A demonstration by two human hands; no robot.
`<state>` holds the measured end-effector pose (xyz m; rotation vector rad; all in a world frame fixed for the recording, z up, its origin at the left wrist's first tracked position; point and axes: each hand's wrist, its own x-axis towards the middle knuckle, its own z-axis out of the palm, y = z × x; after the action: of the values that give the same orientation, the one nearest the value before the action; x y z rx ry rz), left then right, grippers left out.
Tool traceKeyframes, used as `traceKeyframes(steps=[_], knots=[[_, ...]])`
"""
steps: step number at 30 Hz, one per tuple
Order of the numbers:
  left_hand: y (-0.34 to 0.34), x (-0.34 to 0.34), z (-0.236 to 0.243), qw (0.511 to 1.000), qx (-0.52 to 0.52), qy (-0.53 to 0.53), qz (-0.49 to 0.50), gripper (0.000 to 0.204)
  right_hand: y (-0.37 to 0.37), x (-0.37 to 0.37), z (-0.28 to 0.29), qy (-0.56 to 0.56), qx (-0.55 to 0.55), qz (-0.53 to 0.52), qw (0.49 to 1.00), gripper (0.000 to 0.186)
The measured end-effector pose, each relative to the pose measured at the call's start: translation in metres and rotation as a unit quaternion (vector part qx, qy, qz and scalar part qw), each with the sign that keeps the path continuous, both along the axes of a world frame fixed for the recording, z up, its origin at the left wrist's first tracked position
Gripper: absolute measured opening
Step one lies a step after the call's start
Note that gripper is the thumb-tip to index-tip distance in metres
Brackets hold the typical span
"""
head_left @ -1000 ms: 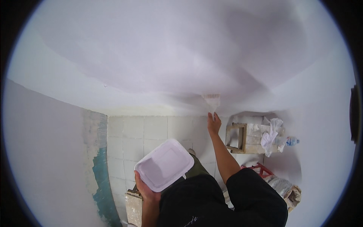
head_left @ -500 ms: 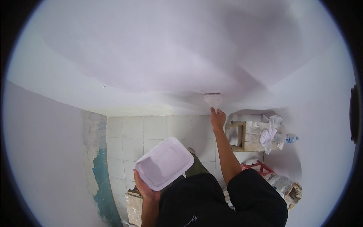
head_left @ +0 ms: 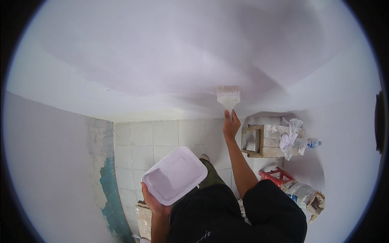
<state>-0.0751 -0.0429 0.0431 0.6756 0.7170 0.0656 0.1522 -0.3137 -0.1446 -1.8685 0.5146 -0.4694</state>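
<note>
With my right hand [head_left: 231, 124] I grip the handle of a wide paintbrush [head_left: 229, 96], its bristles up against the wall [head_left: 162, 69]. The brush's ferrule and handle are coated in pale paint. My left hand [head_left: 156, 201] holds a white plastic tray [head_left: 193, 158] by its lower left edge, fingers partly hidden beneath it. Pale lilac paint covers the tray's inside, and a shadow falls across it. The wall shows a lilac area above a whiter strip near the floor.
A paint-spattered wooden stool [head_left: 271, 139] lies on its side at right, with a plastic bag [head_left: 288, 139] and a clear bottle [head_left: 313, 143]. Nearer are a red plastic stool [head_left: 277, 176] and an open sack [head_left: 314, 200]. Peeling teal paint [head_left: 108, 182] marks the left wall above floor tiles [head_left: 166, 133].
The brush has moved up the wall a little, and its bristles now show spread out. My left hand and the tray have hardly shifted.
</note>
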Motion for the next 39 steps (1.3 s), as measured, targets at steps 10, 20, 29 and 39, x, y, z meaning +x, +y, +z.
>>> traceKeyframes(steps=[10, 20, 29, 39], knots=[[-0.011, -0.003, 0.023, 0.999, 0.006, 0.008, 0.049, 0.062, -0.003, 0.008, -0.050, 0.029, -0.043, 0.019, 0.999, 0.043], [-0.010, -0.001, 0.016, 0.999, -0.002, -0.001, 0.049, 0.061, -0.046, 0.022, -0.119, 0.300, -0.042, 0.028, 0.953, 0.058], [-0.007, 0.002, 0.002, 0.998, -0.046, -0.011, 0.033, 0.061, -0.059, 0.038, -0.032, 0.242, -0.086, -0.004, 0.966, 0.059], [0.004, 0.002, -0.023, 0.997, -0.074, -0.026, 0.019, 0.060, -0.023, 0.007, -0.008, -0.018, -0.070, 0.000, 0.997, 0.042]])
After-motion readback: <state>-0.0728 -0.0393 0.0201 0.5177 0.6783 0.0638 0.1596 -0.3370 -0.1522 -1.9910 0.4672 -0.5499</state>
